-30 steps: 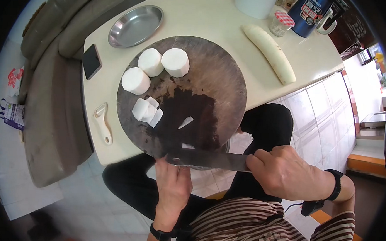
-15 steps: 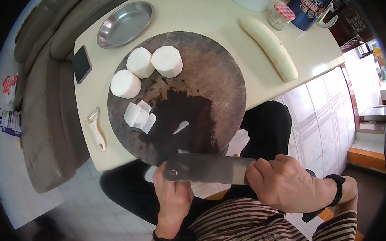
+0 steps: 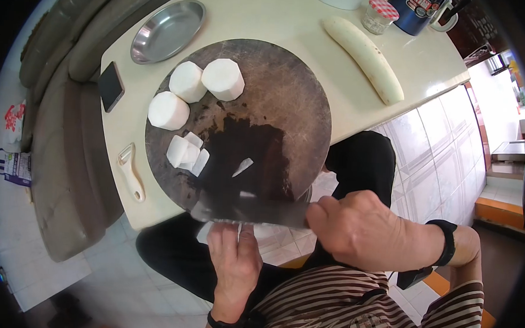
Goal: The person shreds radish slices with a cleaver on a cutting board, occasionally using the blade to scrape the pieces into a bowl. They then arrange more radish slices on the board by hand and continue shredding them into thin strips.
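Note:
My right hand is wrapped round the handle of a cleaver, its broad blade lying across the near edge of the round wooden chopping board. Just on the near side of the blade, my left hand has its fingers bent and close together; the blade hides whatever they hold. A white sliver shows beyond the blade. On the board are three thick peeled radish rounds, several small cut radish chunks at left, and a thin scrap on the dark wet patch.
A long white radish lies on the table at right. Behind it are a jar with a checked lid and a blue container. Left of the board are a metal dish, a phone and a peeler.
The cleaver and my right hand have moved left and up in view, farther over the board's edge. My left fingers have shifted slightly behind the blade.

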Motion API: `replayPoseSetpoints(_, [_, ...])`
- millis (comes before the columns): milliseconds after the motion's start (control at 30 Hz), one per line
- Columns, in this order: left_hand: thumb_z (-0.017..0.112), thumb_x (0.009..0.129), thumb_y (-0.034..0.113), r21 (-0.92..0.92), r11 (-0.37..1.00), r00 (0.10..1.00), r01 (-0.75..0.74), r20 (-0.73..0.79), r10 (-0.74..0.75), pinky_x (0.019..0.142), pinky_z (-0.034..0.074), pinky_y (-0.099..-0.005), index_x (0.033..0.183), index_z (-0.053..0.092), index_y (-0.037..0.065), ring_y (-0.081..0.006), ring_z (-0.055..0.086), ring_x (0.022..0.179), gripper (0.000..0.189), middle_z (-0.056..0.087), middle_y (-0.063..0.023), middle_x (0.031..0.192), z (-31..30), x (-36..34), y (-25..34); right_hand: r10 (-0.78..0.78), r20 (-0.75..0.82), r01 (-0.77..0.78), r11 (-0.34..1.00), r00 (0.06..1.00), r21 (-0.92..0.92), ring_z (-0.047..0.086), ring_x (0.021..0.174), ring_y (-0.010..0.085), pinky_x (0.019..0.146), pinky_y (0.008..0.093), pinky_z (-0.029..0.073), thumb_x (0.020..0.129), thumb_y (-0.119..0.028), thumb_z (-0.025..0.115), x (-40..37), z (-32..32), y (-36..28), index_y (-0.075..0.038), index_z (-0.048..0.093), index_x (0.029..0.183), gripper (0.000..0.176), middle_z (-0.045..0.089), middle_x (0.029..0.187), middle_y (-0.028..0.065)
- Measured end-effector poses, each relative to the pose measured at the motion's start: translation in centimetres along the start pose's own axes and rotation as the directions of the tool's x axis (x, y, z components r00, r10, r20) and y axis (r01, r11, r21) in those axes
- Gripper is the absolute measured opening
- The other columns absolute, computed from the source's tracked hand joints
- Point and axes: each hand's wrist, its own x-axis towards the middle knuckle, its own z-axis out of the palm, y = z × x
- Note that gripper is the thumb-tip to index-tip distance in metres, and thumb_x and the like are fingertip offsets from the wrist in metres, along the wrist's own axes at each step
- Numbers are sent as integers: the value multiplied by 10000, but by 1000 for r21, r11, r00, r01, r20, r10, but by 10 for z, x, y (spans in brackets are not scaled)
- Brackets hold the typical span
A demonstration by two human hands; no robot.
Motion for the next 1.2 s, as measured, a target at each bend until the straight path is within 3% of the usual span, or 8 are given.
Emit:
replayPoseSetpoints(67, [654, 751, -138, 5, 1000, 1000, -10, -12, 10, 883, 460, -499, 1085, 641, -68, -439, 553, 1033, 341, 571, -230, 1154, 0, 0, 0, -16, -82, 21, 998, 996, 56, 612, 529, 227, 443, 326, 476, 689, -59, 647, -5, -1, 5, 26, 530, 767, 164, 545, 639, 110])
replayPoseSetpoints(200, [648, 743, -145, 59, 995, 995, -76, -54, 80, 821, 469, -485, 997, 634, -78, -414, 550, 969, 263, 570, -228, 1108, -3, 12, 3, -17, -6, 17, 999, 1000, 39, 610, 526, 232, 447, 331, 477, 692, -60, 641, -16, -10, -1, 30, 533, 772, 161, 546, 645, 116])
replayPoseSetpoints(367, [632, 737, -158, 7, 999, 998, -41, -51, 41, 799, 465, -478, 978, 630, -72, -408, 546, 939, 256, 574, -236, 1110, 1, 2, 1, -12, 65, 14, 999, 998, -30, 606, 530, 229, 454, 327, 483, 694, -57, 632, -17, -13, 1, 30, 536, 750, 141, 541, 635, 113])
replayPoseSetpoints(600, [628, 755, -160, 37, 999, 998, -38, -41, 39, 821, 470, -505, 958, 631, -81, -438, 551, 965, 217, 575, -246, 1089, -1, 5, 6, -50, 39, 51, 998, 998, -21, 629, 555, 217, 450, 314, 479, 696, -53, 648, -3, -11, -2, 46, 557, 749, 144, 580, 654, 127])
replayPoseSetpoints(667, [628, 761, -159, 27, 999, 999, -31, -28, 32, 838, 470, -512, 976, 630, -87, -448, 553, 989, 227, 576, -249, 1096, -1, 1, 5, -22, 121, 29, 998, 992, -52, 650, 585, 221, 452, 317, 481, 691, -47, 657, 0, -11, -6, 53, 566, 769, 156, 601, 674, 146])
replayPoseSetpoints(767, [628, 765, -162, 9, 1000, 1000, -21, -23, 22, 856, 470, -517, 1018, 624, -95, -462, 553, 1022, 262, 574, -256, 1111, 0, -1, 3, -10, 27, 10, 1000, 1000, -4, 647, 584, 239, 460, 326, 488, 690, -42, 653, -7, -5, 0, 54, 565, 776, 156, 591, 668, 144])
replayPoseSetpoints(1133, [608, 739, -169, -15, 998, 997, -60, -52, 59, 835, 441, -517, 1044, 606, -69, -448, 538, 999, 321, 534, -267, 1193, 8, -5, -3, -22, 47, 24, 999, 999, -34, 629, 560, 245, 471, 331, 486, 697, -55, 644, -17, -14, -2, 37, 544, 768, 154, 569, 665, 125])
replayPoseSetpoints(1200, [593, 805, -125, 1, 999, 999, -35, -39, 35, 833, 455, -512, 1079, 598, -108, -445, 556, 982, 275, 576, -251, 1144, 6, -4, 0, -22, 72, 26, 998, 997, -60, 630, 562, 238, 472, 328, 487, 697, -57, 646, -17, -14, -1, 36, 543, 767, 155, 571, 666, 123])
